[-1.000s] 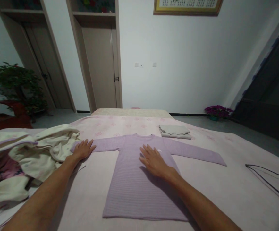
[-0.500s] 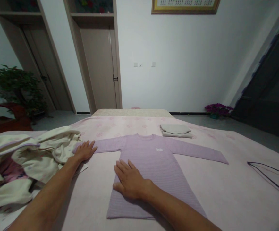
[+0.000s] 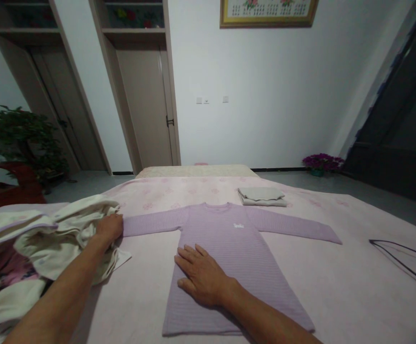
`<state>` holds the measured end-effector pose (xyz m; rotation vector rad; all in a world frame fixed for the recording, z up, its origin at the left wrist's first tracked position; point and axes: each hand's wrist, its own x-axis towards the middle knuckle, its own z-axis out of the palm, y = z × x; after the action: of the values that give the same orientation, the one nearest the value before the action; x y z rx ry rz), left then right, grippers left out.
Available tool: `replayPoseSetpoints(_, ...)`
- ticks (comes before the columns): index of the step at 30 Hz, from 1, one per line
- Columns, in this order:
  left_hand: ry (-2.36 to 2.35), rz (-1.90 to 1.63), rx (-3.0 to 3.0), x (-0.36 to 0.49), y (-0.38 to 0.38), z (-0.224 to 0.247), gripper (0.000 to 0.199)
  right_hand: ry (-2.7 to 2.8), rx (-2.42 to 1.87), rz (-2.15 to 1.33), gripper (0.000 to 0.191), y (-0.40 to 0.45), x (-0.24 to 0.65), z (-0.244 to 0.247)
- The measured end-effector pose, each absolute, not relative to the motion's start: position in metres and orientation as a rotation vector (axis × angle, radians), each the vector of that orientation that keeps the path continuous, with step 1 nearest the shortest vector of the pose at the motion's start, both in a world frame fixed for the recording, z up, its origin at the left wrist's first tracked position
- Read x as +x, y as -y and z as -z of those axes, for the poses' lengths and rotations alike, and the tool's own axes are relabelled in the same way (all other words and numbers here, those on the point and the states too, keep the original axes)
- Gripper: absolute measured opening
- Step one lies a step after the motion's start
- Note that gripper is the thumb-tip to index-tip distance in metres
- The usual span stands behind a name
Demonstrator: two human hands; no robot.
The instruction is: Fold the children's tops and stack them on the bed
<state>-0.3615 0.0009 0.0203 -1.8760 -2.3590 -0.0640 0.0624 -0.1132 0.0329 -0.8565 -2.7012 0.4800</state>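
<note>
A lilac long-sleeved shirt (image 3: 225, 248) lies spread flat with both sleeves stretched out sideways and a small white print on its chest. My right hand (image 3: 204, 277) rests flat on the lower body of the shirt, fingers extended. At the end of the left-hand sleeve, my left hand (image 3: 110, 226) is closed around the cuff, with its fingertips partly hidden. Just beside that hand is a heap of cream clothes (image 3: 60, 239) with some pink fabric in it.
The shirt lies on a pink bedspread (image 3: 337, 282). Beyond its right shoulder is a folded grey-beige garment (image 3: 261, 196). A thin black looped object (image 3: 401, 263) lies at the right. Purple flowers (image 3: 322, 163) stand on the floor behind.
My left hand has gone from lying flat over the cuff to closed, shifting slightly left against the heap. My right hand remains flat on the shirt. The view has tilted up slightly.
</note>
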Motion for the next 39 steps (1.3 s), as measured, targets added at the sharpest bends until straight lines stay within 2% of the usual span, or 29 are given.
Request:
replayPoseSetpoints(6,2.419,0.058,-1.742,-0.354,0.004,-0.038,0.037,2.648,-0.835,-0.51,0.057,0.113,0.064,-0.031)
replayPoseSetpoints(10,2.385,0.208,-1.823,-0.327,0.005,-0.056,0.033,2.519,-0.818,-0.54,0.046,0.108,0.065,-0.021)
replayPoseSetpoints(13,2.336,0.401,-1.941,-0.284,0.012,-0.069,0.033,2.262,-0.856,-0.665,0.038,0.1,0.066,-0.015)
replayPoseSetpoints(15,2.309,0.84,-2.157,-0.244,0.024,-0.072,0.032,2.044,-0.913,-0.842,0.037,0.095,0.067,-0.014)
replayPoseSetpoints(17,2.288,1.202,-2.378,-0.2,0.04,-0.07,0.031,1.828,-0.949,-1.068,0.042,0.09,0.068,-0.015)
replayPoseSetpoints(20,2.172,1.462,-2.841,-0.142,0.066,-0.059,0.034,1.617,-0.937,-1.327,0.058,0.082,0.072,-0.015)
replayPoseSetpoints(23,1.913,1.613,-3.433,-0.112,0.087,-0.05,0.058,1.583,-0.982,-1.261,0.068,0.074,0.074,-0.01)
replayPoseSetpoints(25,1.849,1.677,-3.608,-0.11,0.097,-0.049,0.068,1.571,-1.054,-1.131,0.073,0.071,0.074,-0.005)
replayPoseSetpoints(28,2.189,1.487,-3.24,-0.126,0.111,-0.054,0.052,1.467,-1.135,-1.116,0.073,0.069,0.072,-0.004)
replayPoseSetpoints(31,2.317,0.892,-2.801,-0.148,0.128,-0.059,0.024,1.302,-1.122,-1.23,0.071,0.066,0.075,-0.014)
replayPoseSetpoints(34,2.338,0.482,-2.642,-0.16,0.148,-0.058,0.023,1.115,-1.051,-1.278,0.07,0.057,0.086,-0.033)
replayPoseSetpoints(39,2.422,0.337,-2.587,-0.151,0.17,-0.049,0.025,0.889,-0.793,-1.425,0.046,0.038,0.11,-0.054)
